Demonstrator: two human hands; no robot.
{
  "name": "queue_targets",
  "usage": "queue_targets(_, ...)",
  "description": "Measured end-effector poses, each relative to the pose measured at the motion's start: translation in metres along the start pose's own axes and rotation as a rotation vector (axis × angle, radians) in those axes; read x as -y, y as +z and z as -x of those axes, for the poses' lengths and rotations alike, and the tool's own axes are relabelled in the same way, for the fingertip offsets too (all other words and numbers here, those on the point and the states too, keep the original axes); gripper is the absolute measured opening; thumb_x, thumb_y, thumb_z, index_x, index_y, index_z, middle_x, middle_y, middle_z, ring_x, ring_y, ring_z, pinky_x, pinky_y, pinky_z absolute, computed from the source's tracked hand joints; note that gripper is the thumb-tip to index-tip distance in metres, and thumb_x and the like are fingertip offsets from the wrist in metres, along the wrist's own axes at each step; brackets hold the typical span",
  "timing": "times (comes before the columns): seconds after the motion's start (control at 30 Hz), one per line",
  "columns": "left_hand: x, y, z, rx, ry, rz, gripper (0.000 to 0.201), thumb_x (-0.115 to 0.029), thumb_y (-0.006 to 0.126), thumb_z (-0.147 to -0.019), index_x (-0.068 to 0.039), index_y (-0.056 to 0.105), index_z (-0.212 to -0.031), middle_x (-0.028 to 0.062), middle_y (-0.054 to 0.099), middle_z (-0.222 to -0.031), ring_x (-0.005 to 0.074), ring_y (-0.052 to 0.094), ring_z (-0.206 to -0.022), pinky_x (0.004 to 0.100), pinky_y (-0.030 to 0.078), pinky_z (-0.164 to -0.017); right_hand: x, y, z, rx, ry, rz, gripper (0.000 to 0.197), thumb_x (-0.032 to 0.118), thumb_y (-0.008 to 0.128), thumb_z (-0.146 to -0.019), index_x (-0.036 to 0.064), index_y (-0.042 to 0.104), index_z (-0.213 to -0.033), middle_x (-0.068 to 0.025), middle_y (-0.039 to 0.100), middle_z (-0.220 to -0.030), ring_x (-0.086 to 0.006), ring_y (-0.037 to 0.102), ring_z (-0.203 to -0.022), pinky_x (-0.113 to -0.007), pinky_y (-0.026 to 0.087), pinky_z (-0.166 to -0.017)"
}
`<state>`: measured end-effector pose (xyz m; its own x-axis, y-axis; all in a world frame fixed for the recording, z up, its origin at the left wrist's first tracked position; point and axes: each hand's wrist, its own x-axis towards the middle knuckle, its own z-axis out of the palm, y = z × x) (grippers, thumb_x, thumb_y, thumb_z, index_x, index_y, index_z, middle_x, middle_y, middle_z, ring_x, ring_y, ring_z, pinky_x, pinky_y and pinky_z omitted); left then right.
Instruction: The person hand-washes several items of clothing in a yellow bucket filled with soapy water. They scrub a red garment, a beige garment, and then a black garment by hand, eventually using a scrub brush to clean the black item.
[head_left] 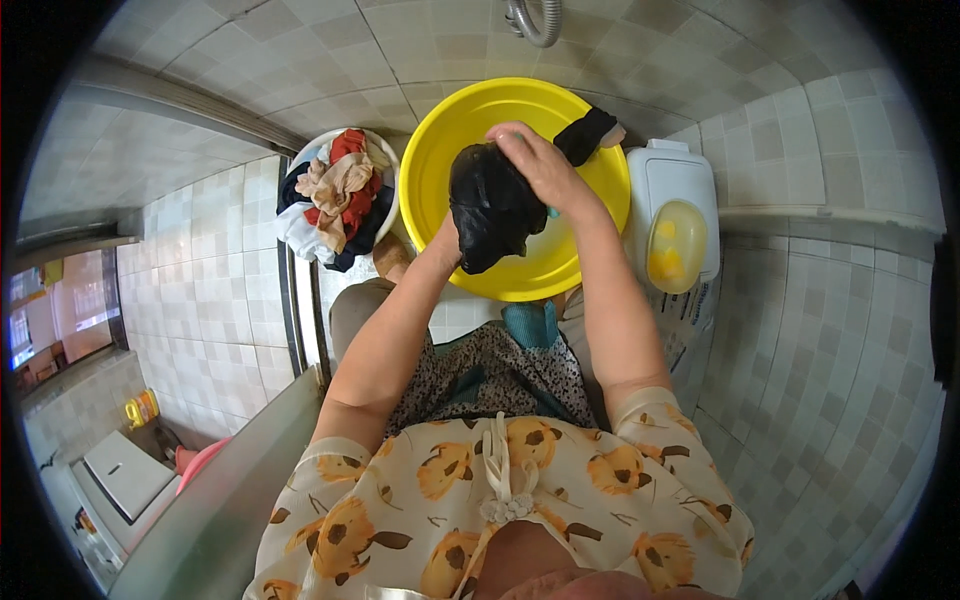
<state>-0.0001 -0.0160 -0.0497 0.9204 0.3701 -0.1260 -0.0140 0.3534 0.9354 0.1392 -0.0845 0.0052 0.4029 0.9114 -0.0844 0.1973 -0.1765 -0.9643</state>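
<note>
A wet-looking black cloth [492,205] is held up over a yellow basin [430,130], bunched between my two hands. My left hand [447,245] reaches in under the cloth from the lower left, and the cloth covers its fingers. From the upper right, my right hand [538,165] curls over the cloth's top edge and grips it. A bit of teal [552,212] shows beneath my right palm; I cannot make out what it is. Over the basin's upper right rim hangs a smaller black cloth piece [584,136] with a beige end.
Left of the basin, a white tub [391,165] is heaped with mixed clothes [340,190]. To the right, a yellowish oval dish [676,245] with yellow pieces inside rests on a white lidded box [690,180]. A grey hose [540,25] hangs at the tiled wall.
</note>
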Motion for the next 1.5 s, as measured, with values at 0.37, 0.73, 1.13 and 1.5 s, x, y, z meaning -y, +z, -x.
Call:
queue_targets(0.37,-0.028,-0.002,0.011,-0.454,0.057,-0.986,0.022,-0.015,0.062,-0.073,-0.005,0.064,-0.092,0.0208,0.063,-0.078,0.0400,0.061,-0.080,0.0439,0.050,-0.070,-0.021,-0.025,-0.009,-0.485,0.379,-0.638,0.045,0.040,0.052,-0.093,0.0013,0.055,-0.114,-0.0132,0.059,-0.101,-0.0172,0.057,-0.078,-0.027,0.048,-0.072)
queue_targets(0.73,-0.046,0.003,0.012,-0.445,-0.032,0.442,0.033,-0.030,0.057,-0.088,-0.004,0.055,-0.108,0.0061,0.060,-0.096,0.0173,0.062,-0.079,0.0294,0.053,-0.069,0.024,0.055,-0.003,-0.192,-0.529,0.413,0.033,0.033,0.059,-0.084,0.0083,0.055,-0.105,-0.0131,0.059,-0.103,-0.0334,0.055,-0.098,-0.041,0.041,-0.089)
queue_targets(1.13,-0.070,0.020,0.005,-0.206,-0.347,0.920,0.050,-0.046,0.056,-0.087,-0.006,0.058,-0.118,0.0120,0.064,-0.107,0.0248,0.064,-0.093,0.0383,0.052,-0.084,-0.029,-0.043,0.012,-0.451,0.434,-0.815,0.047,0.047,0.050,-0.091,0.0083,0.058,-0.115,-0.0116,0.060,-0.092,-0.0176,0.055,-0.075,-0.030,0.047,-0.066)
queue_targets(1.5,-0.064,0.013,0.003,-0.127,-0.320,0.924,0.060,-0.055,0.049,-0.089,-0.006,0.055,-0.122,0.0129,0.062,-0.111,0.0267,0.062,-0.098,0.0406,0.051,-0.087,-0.108,-0.146,0.138,-0.604,0.433,0.708,0.051,0.018,0.061,-0.078,0.0058,0.047,-0.126,-0.0229,0.057,-0.115,-0.0403,0.052,-0.109,-0.041,0.040,-0.095)
